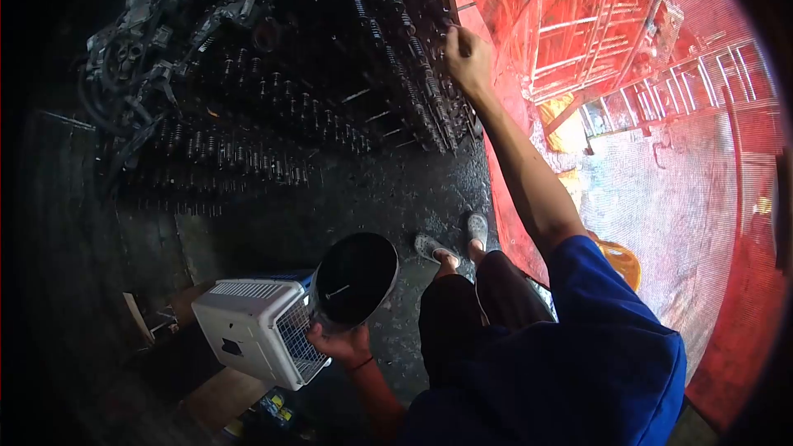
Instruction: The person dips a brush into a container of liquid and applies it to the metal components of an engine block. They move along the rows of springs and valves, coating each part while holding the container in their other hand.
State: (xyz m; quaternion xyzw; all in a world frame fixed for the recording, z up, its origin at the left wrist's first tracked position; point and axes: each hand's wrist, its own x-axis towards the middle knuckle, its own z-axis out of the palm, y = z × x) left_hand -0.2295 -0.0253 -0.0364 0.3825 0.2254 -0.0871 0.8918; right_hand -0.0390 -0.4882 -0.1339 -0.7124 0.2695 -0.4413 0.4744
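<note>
My left hand (345, 343) grips the lower rim of a round black container (363, 260), tilted with its mouth toward me. One thin, light-coloured piece (337, 291) lies inside; it looks like a small metal pin or bolt. Up at the rack, my right hand (469, 62) has its fingers pinched together at the edge of a row of hanging dark metal parts (413, 62), some shaped like coil springs. Whatever those fingertips hold, if anything, is too small and dark to make out.
More rows of hanging metal parts (285, 95) fill the upper left, beside tangled metal pieces and hoses (136, 49). A white pet carrier (239, 326) with a wire door stands left of the container. Red mesh sheeting (508, 190) and metal frames (595, 25) are at right.
</note>
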